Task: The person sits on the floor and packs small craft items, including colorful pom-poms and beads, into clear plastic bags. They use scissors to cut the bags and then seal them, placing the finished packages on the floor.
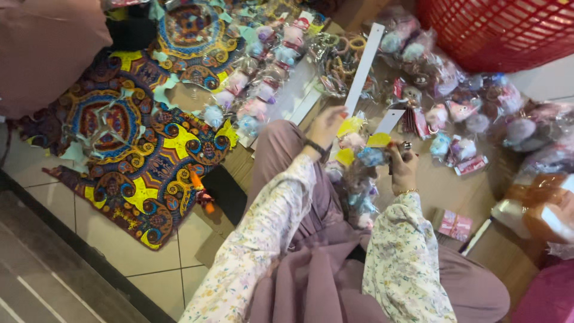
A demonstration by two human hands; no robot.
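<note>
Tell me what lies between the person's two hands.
In the head view, between the left hand and right hand hangs a string of clear-wrapped fluffy pastel pom-pom trinkets with yellow card tags.

Red basket [496, 30] cut off by top edge. Patterned cloth [137, 137] partly under paper scraps, top part out of frame. Right hand [403, 164] grips sth small and dark, too blurred to tell what. Left hand [326, 125] fingertips hidden behind yellow tags [350, 127]. Bagged plush toys [466, 113] blurred, details unclear. Orange-brown thing [538, 209] at right edge cut off, can't ID.
</note>
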